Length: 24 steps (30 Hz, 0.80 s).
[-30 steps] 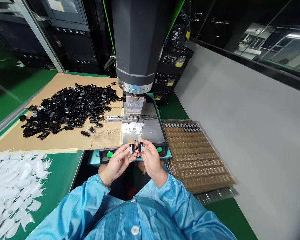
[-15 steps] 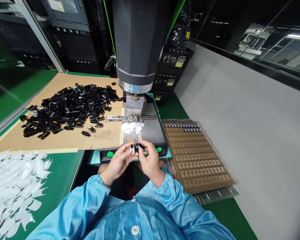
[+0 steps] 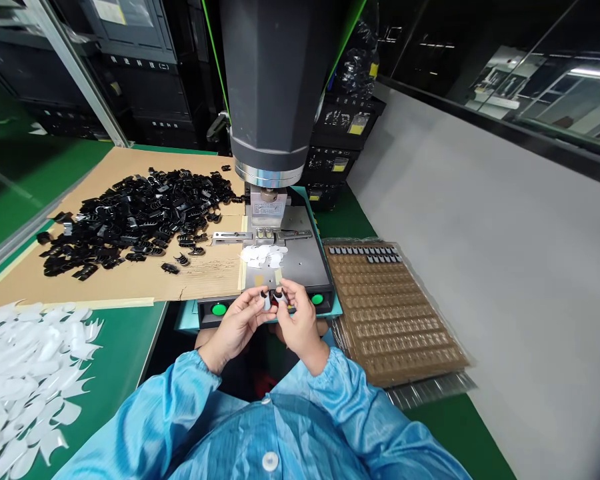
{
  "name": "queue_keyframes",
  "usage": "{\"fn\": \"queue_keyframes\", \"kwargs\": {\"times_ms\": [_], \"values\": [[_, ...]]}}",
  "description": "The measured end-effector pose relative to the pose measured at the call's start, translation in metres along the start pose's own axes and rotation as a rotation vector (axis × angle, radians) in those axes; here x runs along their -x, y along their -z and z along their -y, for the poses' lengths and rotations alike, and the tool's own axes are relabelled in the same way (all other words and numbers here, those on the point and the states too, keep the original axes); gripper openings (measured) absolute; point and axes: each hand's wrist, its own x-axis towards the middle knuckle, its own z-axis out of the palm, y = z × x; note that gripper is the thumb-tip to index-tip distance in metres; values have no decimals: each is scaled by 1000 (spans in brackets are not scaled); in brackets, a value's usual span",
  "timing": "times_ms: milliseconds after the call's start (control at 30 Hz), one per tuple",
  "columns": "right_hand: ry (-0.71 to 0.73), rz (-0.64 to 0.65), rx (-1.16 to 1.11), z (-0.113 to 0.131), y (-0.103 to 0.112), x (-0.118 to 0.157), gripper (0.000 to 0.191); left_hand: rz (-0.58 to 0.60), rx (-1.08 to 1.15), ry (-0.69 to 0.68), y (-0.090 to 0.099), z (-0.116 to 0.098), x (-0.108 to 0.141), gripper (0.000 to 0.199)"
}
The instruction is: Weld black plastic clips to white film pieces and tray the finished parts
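My left hand (image 3: 240,325) pinches a small black-and-white plastic part (image 3: 265,300) between thumb and fingers. Close beside it, my right hand (image 3: 299,320) is closed on a second black-and-white plastic part (image 3: 279,297). Both parts are held upright just in front of the machine's base, pale faces toward me. Beyond my hands, white curved pieces (image 3: 264,256) lie on the metal plate (image 3: 307,267) below the press head (image 3: 269,153). A metal fixture (image 3: 265,235) sits under the press tool (image 3: 269,208).
A heap of black plastic clips (image 3: 145,213) covers cardboard (image 3: 210,277) on the left. White film pieces (image 3: 25,373) lie on the green table at lower left. On the right, a clear tray (image 3: 395,313) holds several finished-looking parts along its far rows. Green buttons (image 3: 219,309) flank the base.
The part in my right hand has turned so its pale face shows toward me. Both hands stay in nearly the same place; the view has shifted slightly.
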Motion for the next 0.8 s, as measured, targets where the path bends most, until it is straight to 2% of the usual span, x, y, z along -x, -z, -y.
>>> {"fn": "queue_keyframes", "kwargs": {"times_ms": [167, 300, 500, 633, 733, 800], "values": [[-276, 41, -385, -10, -4, -7, 31, -40, -1, 40, 1, -1, -1, 35], [-485, 48, -628, -12, -3, -11, 36, -90, 9, 37, 2, -4, -2, 30], [-526, 32, -666, -10, -2, -10, 41, -84, 2, 36, 2, -3, -2, 30], [-537, 49, -632, -11, -2, -10, 37, -74, -8, 40, 2, -3, -2, 30], [-482, 65, -568, -16, 0, -10, 29, -78, -19, 42, 2, -4, -2, 31], [-378, 78, -438, -16, 2, -9, 24, -81, -28, 42, 2, -4, -1, 32]]}}
